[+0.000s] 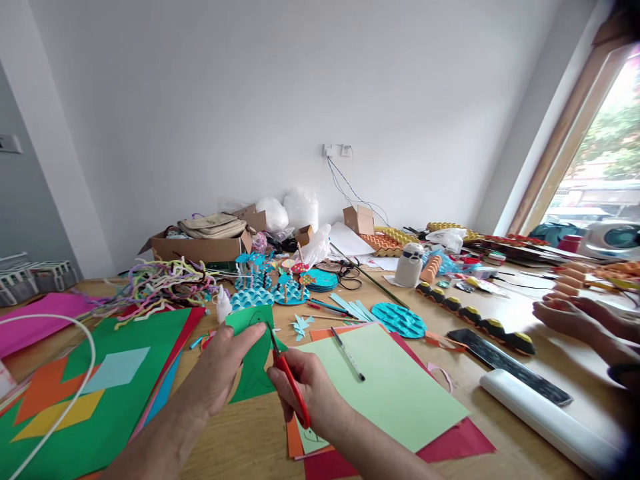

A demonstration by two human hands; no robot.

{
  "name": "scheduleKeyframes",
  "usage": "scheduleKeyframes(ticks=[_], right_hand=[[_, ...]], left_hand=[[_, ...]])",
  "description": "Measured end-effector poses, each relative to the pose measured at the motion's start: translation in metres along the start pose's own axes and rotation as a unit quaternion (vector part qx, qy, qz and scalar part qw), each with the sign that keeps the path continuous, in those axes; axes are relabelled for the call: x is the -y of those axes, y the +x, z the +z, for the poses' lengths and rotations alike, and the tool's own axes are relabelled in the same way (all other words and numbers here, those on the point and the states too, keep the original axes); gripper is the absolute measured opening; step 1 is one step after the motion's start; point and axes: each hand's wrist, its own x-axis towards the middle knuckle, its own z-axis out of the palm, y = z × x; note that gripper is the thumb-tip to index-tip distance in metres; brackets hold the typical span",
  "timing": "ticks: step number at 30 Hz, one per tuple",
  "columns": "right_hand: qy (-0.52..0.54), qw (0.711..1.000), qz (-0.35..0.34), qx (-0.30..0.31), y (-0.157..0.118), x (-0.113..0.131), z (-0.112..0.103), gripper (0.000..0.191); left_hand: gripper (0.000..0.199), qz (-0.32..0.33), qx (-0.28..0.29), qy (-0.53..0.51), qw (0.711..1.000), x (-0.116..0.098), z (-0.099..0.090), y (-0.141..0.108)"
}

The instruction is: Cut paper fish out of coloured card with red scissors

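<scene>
My left hand (220, 363) pinches a piece of green paper (255, 380) between thumb and fingers. Dark drawn outlines show on the paper, and its right side is partly cut. In my right hand (320, 393) is a pair of red-handled scissors (295, 393), with the blades at the paper's right edge. Just right of my hands lies a stack of coloured sheets, a light green sheet (395, 393) on top with a pen (349, 355) lying across it. Behind my left hand stands a white glue bottle (223, 305).
Green sheets (115, 413) with smaller coloured pieces lie at left, under a white cable (90, 380). Pipe cleaners (165, 283) and blue egg-carton crafts (290, 290) sit behind. At right are a white bar-shaped object (545, 420) and another person's hands (575, 320) holding an orange egg-carton strip.
</scene>
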Motion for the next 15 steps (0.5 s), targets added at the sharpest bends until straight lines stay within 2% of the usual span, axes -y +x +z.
scheduleKeyframes(ticks=[9,15], right_hand=[[-0.011,0.999,0.031,-0.012,-0.002,0.011,0.002,0.029],[-0.016,0.999,0.033,-0.019,-0.002,0.013,0.003,0.028]], left_hand=[[0.022,-0.009,0.043,-0.024,0.999,-0.001,0.0,0.0],[0.016,0.026,0.006,-0.013,1.0,0.002,-0.003,0.002]])
